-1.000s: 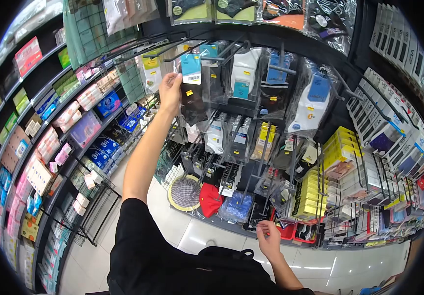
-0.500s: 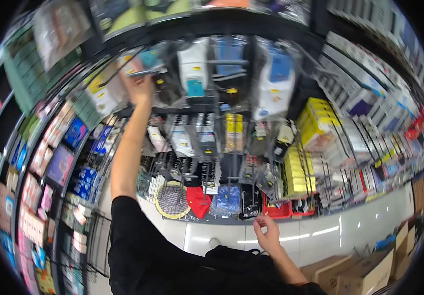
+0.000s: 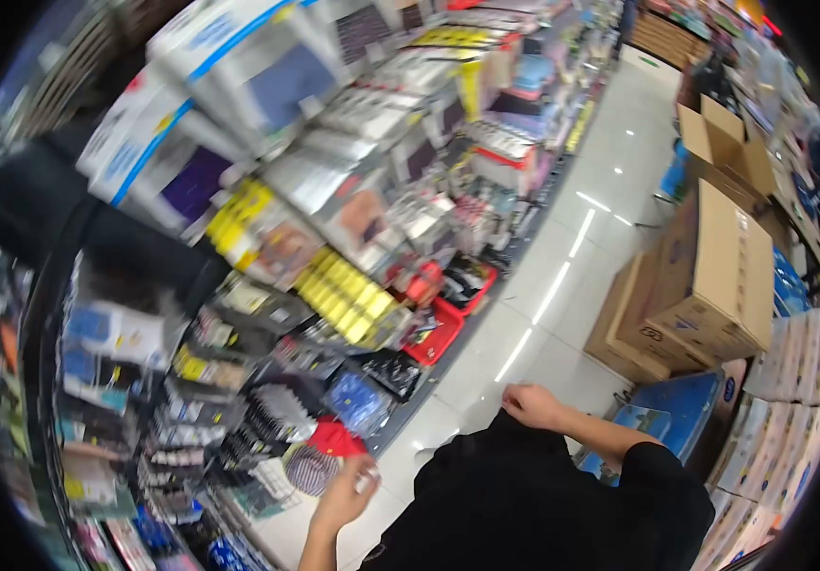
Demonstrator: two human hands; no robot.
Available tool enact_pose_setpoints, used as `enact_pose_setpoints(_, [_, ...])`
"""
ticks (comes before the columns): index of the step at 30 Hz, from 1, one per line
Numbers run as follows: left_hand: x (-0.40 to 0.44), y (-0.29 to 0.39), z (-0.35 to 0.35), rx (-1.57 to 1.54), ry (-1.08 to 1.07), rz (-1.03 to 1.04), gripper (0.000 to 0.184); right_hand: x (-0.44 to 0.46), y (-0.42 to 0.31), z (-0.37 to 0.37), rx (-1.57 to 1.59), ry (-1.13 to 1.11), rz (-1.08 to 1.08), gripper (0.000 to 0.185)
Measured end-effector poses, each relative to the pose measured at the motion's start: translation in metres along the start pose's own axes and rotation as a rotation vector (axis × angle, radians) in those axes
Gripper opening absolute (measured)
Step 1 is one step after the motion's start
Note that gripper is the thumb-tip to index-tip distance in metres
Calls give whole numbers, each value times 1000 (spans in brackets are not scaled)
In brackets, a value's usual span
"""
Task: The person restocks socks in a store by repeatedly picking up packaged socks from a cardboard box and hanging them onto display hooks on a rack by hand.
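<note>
My left hand (image 3: 341, 495) hangs low in front of the display, beside a checked hat (image 3: 312, 470) and a red hat (image 3: 338, 438). Its fingers are curled, with a small whitish spot at the tips that I cannot make out. At my waist, against my black shirt, my right hand (image 3: 534, 407) has its fingers bent in and shows nothing in them. A blue plastic-wrapped pack (image 3: 358, 402) and black packs (image 3: 393, 373) lie on the lowest level of the shelf.
Yellow boxes (image 3: 345, 297), red trays (image 3: 436, 331) and hanging packets (image 3: 115, 333) fill the shelving to my left. Cardboard boxes (image 3: 714, 276) stand on the right of the tiled aisle (image 3: 534, 295). Stacked white packs (image 3: 779, 443) and a blue pack (image 3: 672, 404) are nearer me.
The view has swung right, along the aisle. My left hand has come down from the upper hanging packets to hat level. My right hand has drawn in to my waist.
</note>
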State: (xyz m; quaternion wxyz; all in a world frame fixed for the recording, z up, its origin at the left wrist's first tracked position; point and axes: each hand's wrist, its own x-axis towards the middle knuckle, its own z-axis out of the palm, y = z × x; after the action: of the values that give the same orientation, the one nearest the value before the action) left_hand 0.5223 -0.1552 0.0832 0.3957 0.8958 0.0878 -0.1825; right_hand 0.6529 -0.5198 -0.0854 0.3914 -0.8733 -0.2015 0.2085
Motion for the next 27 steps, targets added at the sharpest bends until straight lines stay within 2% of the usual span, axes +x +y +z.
enact_pose_setpoints(2, [26,-47,52,94,-412,55,33,-40,49,-29,-109,-38,118,20])
enact_pose_setpoints(4, [39,-59,83,237,-648,159,42,-87,84,-55,-212,-164,302,18])
enact_pose_setpoints(6, [53,-64,109,-15,-887,66,44,-139,89,-79,-204,-370,461,15])
enact_pose_setpoints(7, [65,-61,109,-84,-1098,-117,44,-163,94,-83,-151,-491,517,16])
enact_pose_setpoints(8, [80,-39,110,-77,-1125,-110,44,-184,116,-73,16,-722,421,19])
enact_pose_setpoints(9, [97,-6,106,136,-1141,-40,43,-208,130,-55,348,-761,245,22])
enact_pose_setpoints(10, [111,15,105,346,-1145,34,42,-231,136,-27,455,-693,330,24])
enact_pose_setpoints(11, [124,19,106,364,-1107,103,41,-242,125,-25,607,-673,281,26])
enact_pose_setpoints(14, [165,63,98,477,-1088,165,40,-261,134,4,810,-524,355,30])
enact_pose_setpoints(16, [197,45,106,439,-1052,223,37,-257,145,-6,823,-493,385,30])
enact_pose_setpoints(19, [262,82,110,388,-1134,261,35,-240,154,-31,835,-397,434,28])
enact_pose_setpoints(23, [344,134,111,534,-1209,344,33,-195,175,-73,831,-258,486,27])
enact_pose_setpoints(25, [381,128,118,302,-1280,314,29,-171,184,-104,823,-204,507,26])
enact_pose_setpoints(27, [407,138,114,227,-1259,328,25,-145,191,-129,825,-163,518,26])
